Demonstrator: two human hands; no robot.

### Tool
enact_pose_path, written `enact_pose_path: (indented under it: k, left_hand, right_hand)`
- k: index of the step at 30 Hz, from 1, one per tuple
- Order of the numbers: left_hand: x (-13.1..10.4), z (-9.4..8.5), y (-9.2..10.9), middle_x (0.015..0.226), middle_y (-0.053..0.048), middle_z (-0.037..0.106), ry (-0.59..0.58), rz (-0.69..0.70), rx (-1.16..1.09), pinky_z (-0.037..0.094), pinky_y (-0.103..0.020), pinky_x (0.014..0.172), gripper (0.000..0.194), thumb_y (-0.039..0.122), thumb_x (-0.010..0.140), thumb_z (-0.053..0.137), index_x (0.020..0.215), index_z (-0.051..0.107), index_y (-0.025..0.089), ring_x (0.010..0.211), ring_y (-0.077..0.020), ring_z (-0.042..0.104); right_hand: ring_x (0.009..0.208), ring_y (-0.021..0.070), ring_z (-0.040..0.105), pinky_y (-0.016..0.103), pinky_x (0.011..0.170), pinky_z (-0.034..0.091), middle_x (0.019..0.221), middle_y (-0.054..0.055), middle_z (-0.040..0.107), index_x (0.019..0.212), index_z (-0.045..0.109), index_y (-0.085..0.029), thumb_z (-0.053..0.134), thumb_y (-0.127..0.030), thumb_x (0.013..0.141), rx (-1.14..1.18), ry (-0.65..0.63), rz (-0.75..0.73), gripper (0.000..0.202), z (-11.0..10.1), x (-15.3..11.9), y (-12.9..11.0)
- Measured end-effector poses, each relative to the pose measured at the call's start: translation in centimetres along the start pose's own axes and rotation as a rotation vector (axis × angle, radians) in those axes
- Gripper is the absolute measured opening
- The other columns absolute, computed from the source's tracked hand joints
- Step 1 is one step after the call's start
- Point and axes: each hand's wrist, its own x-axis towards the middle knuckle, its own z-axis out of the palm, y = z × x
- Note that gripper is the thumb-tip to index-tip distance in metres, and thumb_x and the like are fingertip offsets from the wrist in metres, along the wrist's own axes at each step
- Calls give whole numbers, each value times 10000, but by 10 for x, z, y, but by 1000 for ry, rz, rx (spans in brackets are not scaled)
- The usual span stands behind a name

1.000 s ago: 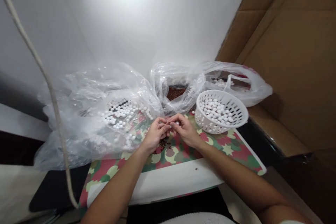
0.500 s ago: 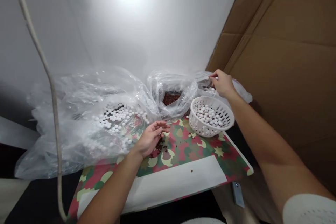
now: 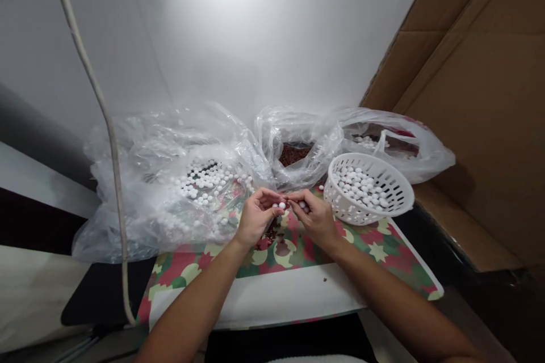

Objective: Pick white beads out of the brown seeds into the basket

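Over the patterned mat, my left hand [image 3: 254,220] is closed with a couple of small white balls [image 3: 281,206] at its fingertips. Facing it, my right hand [image 3: 317,220] is closed too, its fingers curled round small balls [image 3: 302,205] that look greyish in the shade. The fingertips of both hands meet or almost meet. Just right of my right hand stands a white perforated basket [image 3: 402,195] with many white balls inside. Dark reddish-brown crumbs [image 3: 272,232] lie on the mat beneath my hands.
A clear plastic bag [image 3: 140,181] with many white balls spreads at the left. Behind my hands, another bag [image 3: 266,125] holds brown crumbly material [image 3: 294,154]. A third bag [image 3: 434,153] with white balls sits behind the basket. A cable [image 3: 113,142] hangs at left; cardboard [image 3: 477,96] stands right.
My right hand has left the bag at the back right and come down beside my left hand, with balls in its fingers. The left hand has closed somewhat. The view has shifted.
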Motion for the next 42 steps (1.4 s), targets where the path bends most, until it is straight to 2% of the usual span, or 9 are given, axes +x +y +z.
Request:
enact_pose_path:
  k: [7, 15, 22, 28, 31, 35, 39, 42]
  left_hand:
    - [-2, 3, -5, 848, -104, 596, 45, 25, 94, 499, -181, 688, 377, 286, 654, 852, 847, 585, 104, 785, -169, 594]
    - [-2, 4, -10, 872, -127, 608, 124, -4, 54, 506, -175, 722, 369, 264, 637, 848, 849, 601, 91, 792, -174, 607]
    - [-2, 9, -8, 879, -162, 603, 205, -103, -99, 525, -193, 692, 458, 271, 559, 887, 872, 624, 66, 791, -199, 609]
    - [-3, 10, -7, 861, -151, 602, 255, -136, -182, 523, -173, 669, 516, 269, 494, 931, 848, 617, 65, 763, -184, 609]
    - [-1, 10, -6, 878, -150, 601, 225, -149, -214, 522, -162, 680, 542, 287, 508, 937, 874, 604, 66, 775, -176, 610]
    - [0, 9, 1, 923, -165, 600, 90, -157, -191, 525, -176, 678, 565, 308, 588, 911, 973, 561, 86, 787, -189, 616]
    - [0, 2, 12, 925, -160, 599, -33, -140, -123, 540, -244, 779, 484, 309, 646, 877, 930, 552, 90, 858, -220, 615]
    - [2, -3, 14, 988, -188, 584, -10, -120, -50, 533, -298, 839, 422, 345, 687, 838, 850, 560, 73, 958, -275, 594]
  right_hand:
    - [962, 80, 595, 198, 843, 468, 1014, 21, 626, 978, 586, -188, 486, -252, 887, -25, 26, -101, 150, 5, -5, 8]
    - [983, 75, 600, 190, 868, 485, 1030, 21, 631, 979, 613, -168, 508, -191, 866, 25, 70, -162, 157, 7, -3, 7]
    - [1049, 78, 582, 204, 938, 474, 1107, 28, 609, 983, 626, -158, 507, -171, 866, 57, 70, -145, 167, 10, -4, 1]
    - [1079, 83, 577, 203, 953, 474, 1141, 40, 599, 957, 639, -143, 494, -190, 876, 111, 37, -101, 172, 11, -4, -4]
    - [1102, 95, 570, 217, 956, 474, 1178, 51, 582, 990, 627, -143, 486, -216, 884, 112, 2, -95, 191, 11, -2, -3]
    - [1095, 98, 572, 205, 910, 480, 1200, 63, 568, 993, 575, -145, 509, -259, 878, 90, -27, -85, 175, 6, 2, -3]
    - [999, 71, 592, 171, 843, 470, 1100, 41, 609, 937, 564, -149, 455, -248, 904, 44, -28, -127, 150, -19, 7, -16]
    - [803, 53, 584, 144, 698, 440, 952, 27, 631, 931, 575, -153, 489, -304, 888, -25, 68, 16, 179, -41, 14, -27]
